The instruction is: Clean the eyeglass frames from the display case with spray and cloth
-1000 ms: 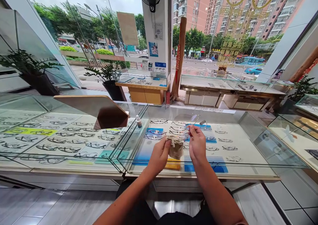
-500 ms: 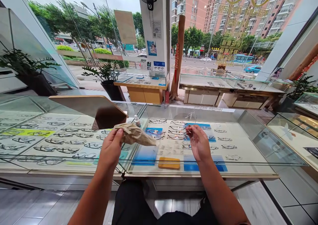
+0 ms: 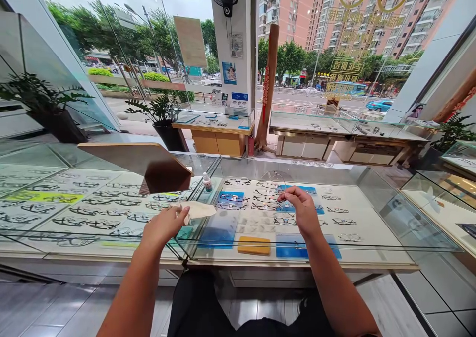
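My left hand (image 3: 163, 228) pinches a beige cloth (image 3: 199, 210) over the glass counter, left of centre. The cloth sticks out to the right of the fingers. My right hand (image 3: 302, 209) is closed on a thin-rimmed pair of glasses (image 3: 284, 178), held above the display case; its outline is faint against the frames behind it. A small bottle (image 3: 207, 182) stands on the glass beyond the cloth. Under the glass lie rows of eyeglasses (image 3: 237, 182) and an orange-yellow case (image 3: 253, 245).
A mirror or board with a wooden edge (image 3: 137, 153) leans on the counter at the left. Glass display case (image 3: 379, 265) edges run below my hands. Potted plants (image 3: 161, 116) and more display counters (image 3: 211, 129) stand beyond.
My left hand has turned palm-down and shifted slightly left and down, and the cloth hangs less bunched, uncovering the bottle. My right hand has moved a little right, and the glasses have tilted.
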### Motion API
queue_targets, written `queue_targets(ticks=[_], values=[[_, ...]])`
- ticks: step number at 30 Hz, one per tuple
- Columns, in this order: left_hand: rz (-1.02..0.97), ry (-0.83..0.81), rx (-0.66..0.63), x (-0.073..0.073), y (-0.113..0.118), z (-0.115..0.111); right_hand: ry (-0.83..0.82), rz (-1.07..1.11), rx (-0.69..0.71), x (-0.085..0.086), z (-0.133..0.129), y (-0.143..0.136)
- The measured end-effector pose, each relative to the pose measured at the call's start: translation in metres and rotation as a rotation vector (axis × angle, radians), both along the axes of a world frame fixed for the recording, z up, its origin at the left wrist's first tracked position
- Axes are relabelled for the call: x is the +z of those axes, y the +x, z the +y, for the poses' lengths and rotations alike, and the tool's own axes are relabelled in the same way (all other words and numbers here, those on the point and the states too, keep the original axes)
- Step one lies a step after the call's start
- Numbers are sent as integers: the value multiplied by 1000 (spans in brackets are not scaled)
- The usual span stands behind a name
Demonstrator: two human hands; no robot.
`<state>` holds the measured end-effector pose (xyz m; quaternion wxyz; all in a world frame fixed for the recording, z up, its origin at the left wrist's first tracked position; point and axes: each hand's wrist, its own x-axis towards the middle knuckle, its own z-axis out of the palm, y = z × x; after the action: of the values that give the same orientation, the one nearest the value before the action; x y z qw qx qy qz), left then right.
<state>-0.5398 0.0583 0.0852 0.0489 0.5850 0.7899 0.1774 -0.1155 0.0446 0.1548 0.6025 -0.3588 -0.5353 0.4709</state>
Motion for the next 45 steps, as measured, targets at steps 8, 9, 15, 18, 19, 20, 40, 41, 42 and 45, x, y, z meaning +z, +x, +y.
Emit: queue_targets(ticks=[8, 9, 15, 18, 19, 20, 40, 41, 42, 45], values=[[-176, 620, -542, 63, 124, -27, 48, -227, 77, 7, 1, 5], [-197, 627, -627, 70, 141, -31, 54, -254, 95, 8, -1, 5], [-261, 619, -810, 79, 201, -41, 113, -387, 115, 19, -14, 6], [-317, 673, -782, 75, 209, -39, 105, -389, 102, 21, -18, 9], [-333, 688, -768, 73, 211, -39, 101, -396, 100, 21, -19, 10], [-348, 702, -754, 72, 212, -39, 100, -403, 97, 21, -19, 11], [-611, 862, -532, 128, 204, -21, 329, -314, -260, 58, -15, 1], [-602, 886, -527, 133, 205, -21, 353, -319, -288, 62, -15, -2], [-594, 909, -525, 137, 206, -22, 375, -320, -314, 65, -14, -4], [-571, 987, -535, 147, 210, -24, 424, -317, -353, 74, -12, -6]])
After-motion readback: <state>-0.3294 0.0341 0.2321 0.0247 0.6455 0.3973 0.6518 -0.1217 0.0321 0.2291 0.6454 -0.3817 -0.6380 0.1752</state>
